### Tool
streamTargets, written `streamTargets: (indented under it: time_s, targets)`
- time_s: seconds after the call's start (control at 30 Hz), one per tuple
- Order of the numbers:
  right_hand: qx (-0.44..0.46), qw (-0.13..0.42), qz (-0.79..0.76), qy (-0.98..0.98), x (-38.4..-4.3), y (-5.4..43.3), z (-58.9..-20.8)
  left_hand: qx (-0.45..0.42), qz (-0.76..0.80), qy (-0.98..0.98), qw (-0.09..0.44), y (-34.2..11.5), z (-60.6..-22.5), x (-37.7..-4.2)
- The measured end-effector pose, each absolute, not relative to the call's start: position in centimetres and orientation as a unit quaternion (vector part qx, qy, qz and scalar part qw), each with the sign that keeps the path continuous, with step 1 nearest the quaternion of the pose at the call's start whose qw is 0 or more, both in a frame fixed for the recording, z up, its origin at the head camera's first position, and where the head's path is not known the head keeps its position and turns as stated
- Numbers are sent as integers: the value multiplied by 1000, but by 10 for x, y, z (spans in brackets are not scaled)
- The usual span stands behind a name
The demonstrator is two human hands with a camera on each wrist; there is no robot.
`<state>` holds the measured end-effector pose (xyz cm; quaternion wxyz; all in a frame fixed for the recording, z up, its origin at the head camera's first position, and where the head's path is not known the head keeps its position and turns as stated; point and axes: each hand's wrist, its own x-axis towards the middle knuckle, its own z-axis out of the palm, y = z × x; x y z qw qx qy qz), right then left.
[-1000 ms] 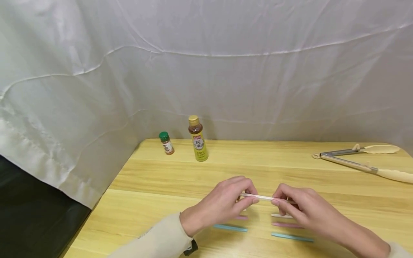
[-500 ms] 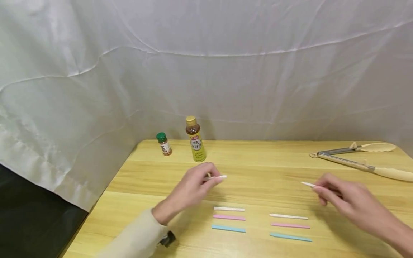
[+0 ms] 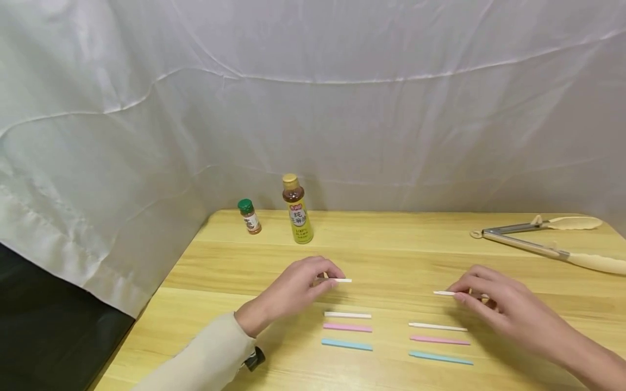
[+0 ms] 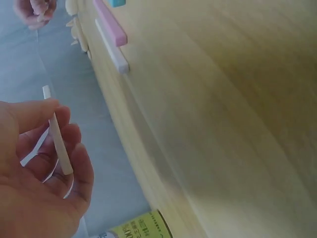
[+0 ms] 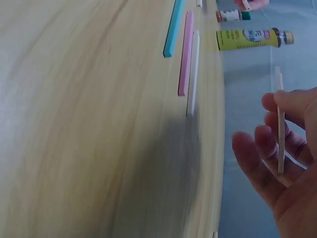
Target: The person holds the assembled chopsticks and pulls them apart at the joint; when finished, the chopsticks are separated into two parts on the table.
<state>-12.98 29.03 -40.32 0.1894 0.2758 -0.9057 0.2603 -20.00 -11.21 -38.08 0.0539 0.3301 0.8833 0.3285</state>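
Observation:
My left hand pinches a short white stick between thumb and fingers, one end pointing right. Opposite it, my right hand pinches another short white stick, whose narrowed end points left. Both hands are raised over the wooden table, with a gap between the two sticks. Below lie two matching stacks of sticks. Nearer the left hand are a white stick, a pink stick and a blue stick. Nearer the right hand are white, pink and blue sticks with narrowed left ends.
A sesame oil bottle and a green-capped spice jar stand at the back left of the table. Metal tongs with cream tips lie spread at the back right. A grey curtain hangs behind.
One second ago both hands held a white stick end to end between them. They have drawn apart, each with its own piece, then moved slightly back inward and lower.

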Motion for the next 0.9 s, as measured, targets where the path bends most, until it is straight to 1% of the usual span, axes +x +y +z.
streamTargets:
  time_s: [0.17, 0.3, 0.4, 0.57, 0.9]
  targets:
    - [294, 193, 257, -900, -134, 285, -406, 346, 309, 885, 47, -106, -385, -201]
    - [296, 181, 265, -900, -136, 279, -411, 352, 292, 888, 39, -101, -387, -202]
    - [280, 154, 264, -910, -135, 272, -413, 351, 275, 894, 47, -97, -388, -203]
    - [250, 101, 246, -931, -134, 260, -413, 355, 246, 898, 81, -89, -389, -202]
    - [269, 49, 262, -925, -144, 251, -416, 369, 219, 898, 99, -78, -394, -201]
